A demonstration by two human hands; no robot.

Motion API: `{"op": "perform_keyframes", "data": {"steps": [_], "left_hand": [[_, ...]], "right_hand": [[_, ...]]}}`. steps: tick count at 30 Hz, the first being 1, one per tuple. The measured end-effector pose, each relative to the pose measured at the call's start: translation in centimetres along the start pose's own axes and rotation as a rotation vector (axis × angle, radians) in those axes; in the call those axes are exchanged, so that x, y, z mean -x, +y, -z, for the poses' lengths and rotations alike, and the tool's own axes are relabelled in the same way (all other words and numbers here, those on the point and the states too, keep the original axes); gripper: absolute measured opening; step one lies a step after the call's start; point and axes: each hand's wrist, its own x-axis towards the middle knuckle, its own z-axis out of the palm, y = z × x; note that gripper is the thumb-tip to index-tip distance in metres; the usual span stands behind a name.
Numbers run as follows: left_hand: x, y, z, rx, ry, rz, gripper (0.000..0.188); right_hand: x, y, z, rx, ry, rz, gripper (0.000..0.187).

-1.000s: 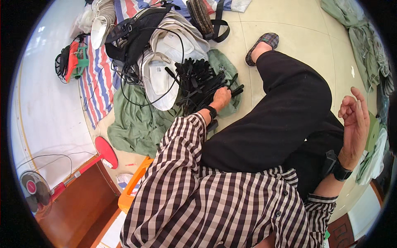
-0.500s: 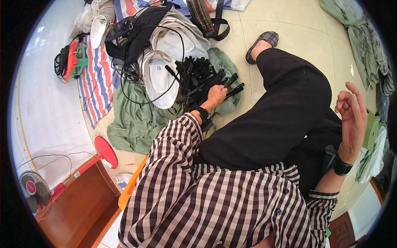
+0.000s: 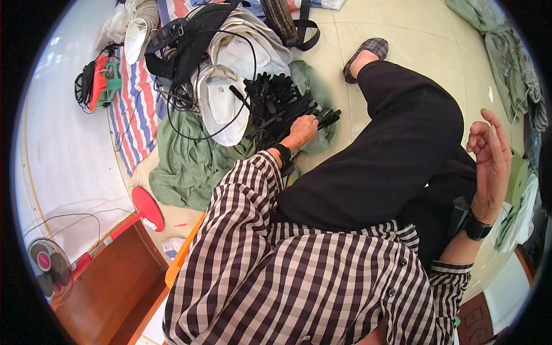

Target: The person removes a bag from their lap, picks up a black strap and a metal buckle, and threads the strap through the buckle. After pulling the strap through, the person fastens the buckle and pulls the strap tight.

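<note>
Pale tiled floor [image 3: 414,34] spreads beneath everything I watch from my end, with a striped sheet [image 3: 132,115] toward the upper left and crumpled green cloth [image 3: 184,164] nearer the middle. On that cloth lies the heap of black strips [image 3: 275,106], just right of some stacked white pieces [image 3: 221,109]. I have the left arm reaching forward in its checked sleeve [image 3: 247,190], a dark band [image 3: 282,154] at the wrist, and the left hand [image 3: 302,131] back-up over the near right side of the heap. Its fingers [image 3: 311,121] bend down toward the strips; I cannot tell from here whether they grip any. My right hand [image 3: 491,155] is raised well apart, beyond the black-trousered leg [image 3: 402,126], the forearm angled up and the wrist wearing a black watch [image 3: 477,229]. Its fingers point upward, loosely curled and partly spread, and I see nothing between them.
</note>
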Motion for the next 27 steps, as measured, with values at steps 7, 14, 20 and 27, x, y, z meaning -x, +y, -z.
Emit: {"op": "perform_keyframes", "data": {"steps": [7, 14, 20, 27], "left_hand": [[0.8, 0.7, 0.6, 0.138, 0.101, -0.065, 0.028], [2.8, 7.3, 13.1, 0.992, 0.062, -0.062, 0.027], [6.3, 17.0, 18.9, 1.010, -0.079, -0.278, 0.028], [10.0, 27.2, 16.0, 0.712, -0.395, -0.532, 0.022]], "right_hand": [[0.0, 0.3, 0.2, 0.005, 0.010, 0.009, 0.036], [0.0, 0.5, 0.0, 0.014, -0.022, -0.003, 0.036], [0.6, -0.2, -1.7, 0.067, -0.049, 0.009, 0.036], [2.1, -0.8, -5.9, -0.042, -0.228, 0.106, 0.049]]}}
